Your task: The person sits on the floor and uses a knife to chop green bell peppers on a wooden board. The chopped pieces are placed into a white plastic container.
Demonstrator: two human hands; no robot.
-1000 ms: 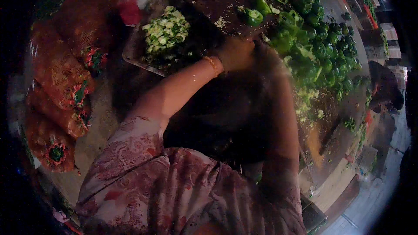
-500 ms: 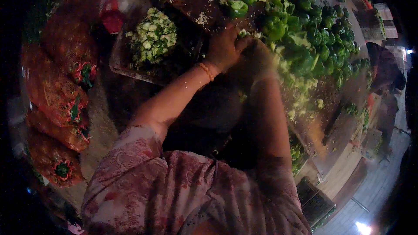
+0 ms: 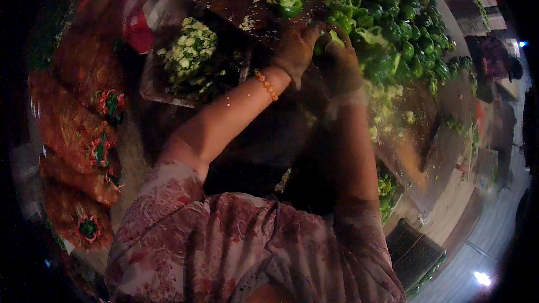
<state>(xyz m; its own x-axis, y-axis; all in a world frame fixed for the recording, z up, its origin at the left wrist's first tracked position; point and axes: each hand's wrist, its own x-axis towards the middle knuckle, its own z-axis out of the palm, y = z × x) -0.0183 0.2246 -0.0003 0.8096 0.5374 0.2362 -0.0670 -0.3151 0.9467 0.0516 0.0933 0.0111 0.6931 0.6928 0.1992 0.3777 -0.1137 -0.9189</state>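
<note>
My left hand (image 3: 297, 50), with an orange bead bracelet at the wrist, meets my right hand (image 3: 341, 62) above the near side of the work table. A green bell pepper (image 3: 335, 38) shows between them, and the fingers of both hands curl in around it. Its lower part is hidden, and my right hand is blurred. Just beyond lie opened green pepper pieces (image 3: 288, 5), with a heap of whole green bell peppers (image 3: 407, 31) to the right. A pile of pale green and white pepper cores (image 3: 191, 50) fills part of a dark tray (image 3: 168, 100) at the left.
Pale seeds and scraps (image 3: 387, 101) are strewn on the table right of my forearm. Red net sacks (image 3: 73, 134) stand along the left. A dark crate (image 3: 412, 249) sits at the lower right. A pink-red bag or bundle (image 3: 136, 28) is behind the tray.
My hands have shifted slightly, and a green pepper now shows between them. The whole view has also moved a little, so the table and sacks sit differently.
</note>
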